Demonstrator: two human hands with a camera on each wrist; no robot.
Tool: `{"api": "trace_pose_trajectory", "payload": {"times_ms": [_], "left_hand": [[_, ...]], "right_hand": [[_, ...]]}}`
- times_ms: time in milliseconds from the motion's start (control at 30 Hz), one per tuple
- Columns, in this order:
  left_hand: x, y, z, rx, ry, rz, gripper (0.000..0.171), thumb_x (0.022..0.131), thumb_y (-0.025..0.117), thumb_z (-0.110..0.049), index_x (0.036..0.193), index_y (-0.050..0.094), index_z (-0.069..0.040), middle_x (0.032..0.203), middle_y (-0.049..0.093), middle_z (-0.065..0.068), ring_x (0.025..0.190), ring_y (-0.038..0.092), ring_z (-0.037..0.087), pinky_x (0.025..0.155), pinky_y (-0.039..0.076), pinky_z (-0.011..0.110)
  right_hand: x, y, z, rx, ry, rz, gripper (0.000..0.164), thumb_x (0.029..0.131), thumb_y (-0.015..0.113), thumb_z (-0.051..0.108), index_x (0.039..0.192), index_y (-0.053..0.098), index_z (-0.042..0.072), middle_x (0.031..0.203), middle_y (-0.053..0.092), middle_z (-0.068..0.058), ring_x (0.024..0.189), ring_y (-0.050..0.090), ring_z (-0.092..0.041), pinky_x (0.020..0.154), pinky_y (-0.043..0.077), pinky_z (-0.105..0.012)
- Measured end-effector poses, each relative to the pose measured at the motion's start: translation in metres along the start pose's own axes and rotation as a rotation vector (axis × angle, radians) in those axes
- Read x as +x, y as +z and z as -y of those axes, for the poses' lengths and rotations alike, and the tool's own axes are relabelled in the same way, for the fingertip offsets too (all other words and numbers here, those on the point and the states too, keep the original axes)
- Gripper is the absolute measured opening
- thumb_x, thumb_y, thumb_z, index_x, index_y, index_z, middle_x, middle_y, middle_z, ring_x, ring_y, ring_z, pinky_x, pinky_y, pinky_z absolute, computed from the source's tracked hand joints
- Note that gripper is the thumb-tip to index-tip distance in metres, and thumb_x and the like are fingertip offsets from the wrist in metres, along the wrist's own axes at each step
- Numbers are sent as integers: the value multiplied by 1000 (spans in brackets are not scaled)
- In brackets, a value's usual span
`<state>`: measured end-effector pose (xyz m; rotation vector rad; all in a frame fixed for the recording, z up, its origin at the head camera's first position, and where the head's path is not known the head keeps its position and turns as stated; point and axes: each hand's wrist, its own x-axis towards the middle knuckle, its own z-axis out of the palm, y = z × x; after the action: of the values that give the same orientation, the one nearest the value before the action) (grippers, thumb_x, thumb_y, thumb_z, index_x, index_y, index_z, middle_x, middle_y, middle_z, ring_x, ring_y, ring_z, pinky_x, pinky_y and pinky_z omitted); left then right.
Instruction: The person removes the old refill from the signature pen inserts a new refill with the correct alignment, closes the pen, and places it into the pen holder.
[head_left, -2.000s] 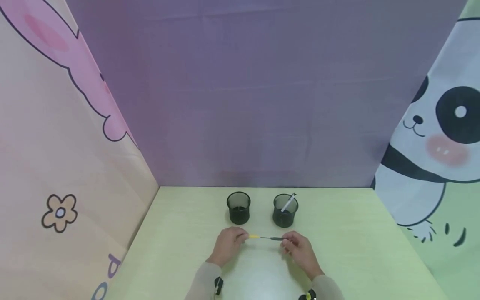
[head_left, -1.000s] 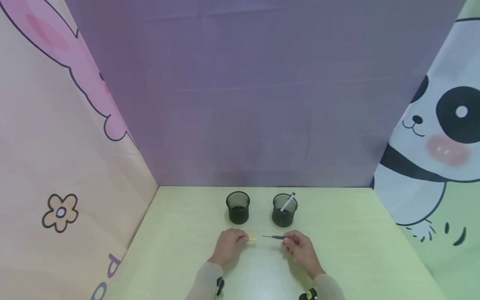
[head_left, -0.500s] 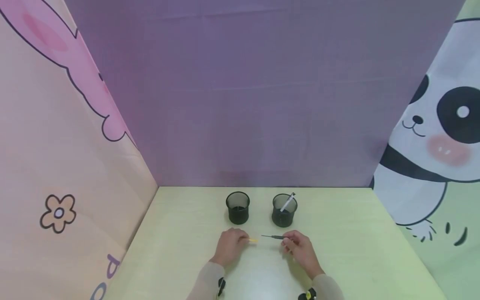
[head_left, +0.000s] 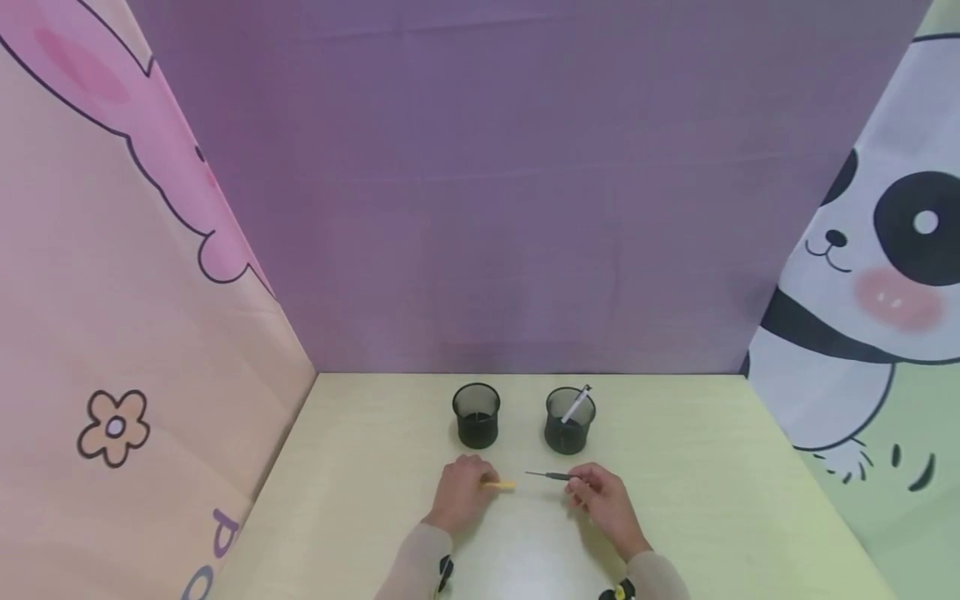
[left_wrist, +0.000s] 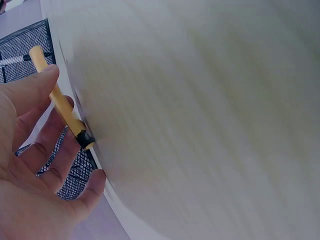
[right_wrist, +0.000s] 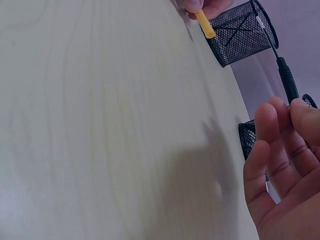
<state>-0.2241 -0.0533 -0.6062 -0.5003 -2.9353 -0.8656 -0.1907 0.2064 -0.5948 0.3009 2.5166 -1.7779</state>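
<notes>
My left hand (head_left: 460, 492) pinches a yellow pen barrel (left_wrist: 63, 107) between thumb and fingertips. It is a straight tube with a black part at one end in the left wrist view. Opposite it, my right hand (head_left: 606, 502) pinches the black ribbed grip of a pen's inner part (right_wrist: 287, 77), from which a thin refill sticks out. The refill points left toward the barrel, and a gap separates the two pieces. Both hands are held in front of the cups, over the table.
Two black mesh pen cups stand behind the hands on the pale table (head_left: 360, 500). Nothing is seen sticking out of the left cup (head_left: 477, 432); a white pen (head_left: 576, 405) leans in the right cup (head_left: 567, 437). A purple backdrop (head_left: 480, 208) rises behind.
The yellow barrel and the refill met end to end at first and are now apart. My left hand has tilted a little, showing more of the barrel. The right hand has barely moved.
</notes>
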Motion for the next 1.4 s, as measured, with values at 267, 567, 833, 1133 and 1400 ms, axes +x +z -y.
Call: {"api": "trace_pose_trajectory", "payload": {"times_ms": [267,567,833,1133,1400], "left_hand": [[0,1,-2,22,-26,40,9,83,83,-22,90,78,-24,84,65,-13,81,51,6,82,46,33],[0,-3,-8,49,-20,65,8,82,83,-19,87,79,-23,83,62,-11,81,49,9,81,46,35],[0,-3,-8,75,-23,77,7,82,83,-20,87,79,-24,83,60,-11,81,49,9,80,45,35],[-1,-4,-8,84,-5,84,7,83,83,-22,88,79,-24,85,61,-10,82,49,10,80,46,35],[-1,-4,-9,79,-15,97,8,83,83,-22,90,79,-24,86,61,-10,83,48,10,80,45,35]], "right_hand": [[0,-1,-1,10,-11,2,12,96,64,3,107,68,1,89,73,-7,75,65,-20,66,52,-28],[-1,-1,0,13,-19,3,11,95,65,3,106,68,1,88,72,-7,74,65,-19,65,52,-28],[-1,-1,4,25,-31,10,11,94,66,1,105,68,-1,87,72,-7,73,64,-20,64,54,-28],[0,1,5,17,-40,5,10,93,69,1,102,70,2,85,72,-7,73,64,-20,64,55,-31],[0,2,5,18,-35,0,10,93,69,1,103,70,2,85,73,-7,72,64,-20,63,54,-31]]}}
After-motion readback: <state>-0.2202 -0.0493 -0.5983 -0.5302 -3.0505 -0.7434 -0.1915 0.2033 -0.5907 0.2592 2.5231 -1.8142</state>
